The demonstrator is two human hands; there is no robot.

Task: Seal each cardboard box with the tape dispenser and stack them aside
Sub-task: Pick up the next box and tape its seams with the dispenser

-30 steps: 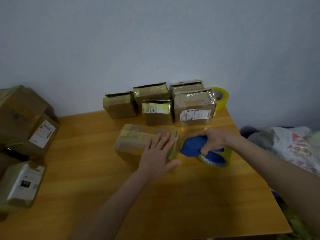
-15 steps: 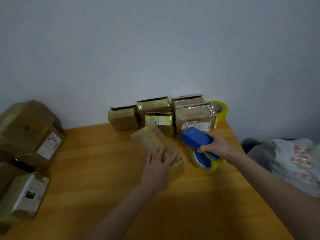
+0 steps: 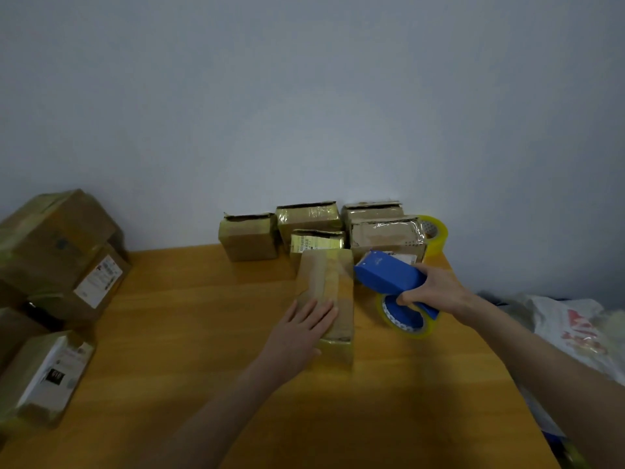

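A long cardboard box [image 3: 329, 282] lies on the wooden table [image 3: 189, 333], its length pointing away from me. My left hand [image 3: 301, 330] rests flat on the box's near end, fingers straight. My right hand [image 3: 436, 289] grips the handle of the blue tape dispenser [image 3: 389, 274], which carries a yellowish tape roll [image 3: 402, 316]. The dispenser hangs just right of the box's far end, beside it.
Several taped boxes [image 3: 307, 220] stand in a row against the wall behind, with a spare tape roll [image 3: 434, 233] at their right. More boxes [image 3: 57, 252] are piled at the left table edge. A white plastic bag [image 3: 571, 326] lies off the table's right side.
My left hand has turned the box from lying crosswise to pointing away from me. My right hand lifted the dispenser off the table and carried it toward the box's far end.
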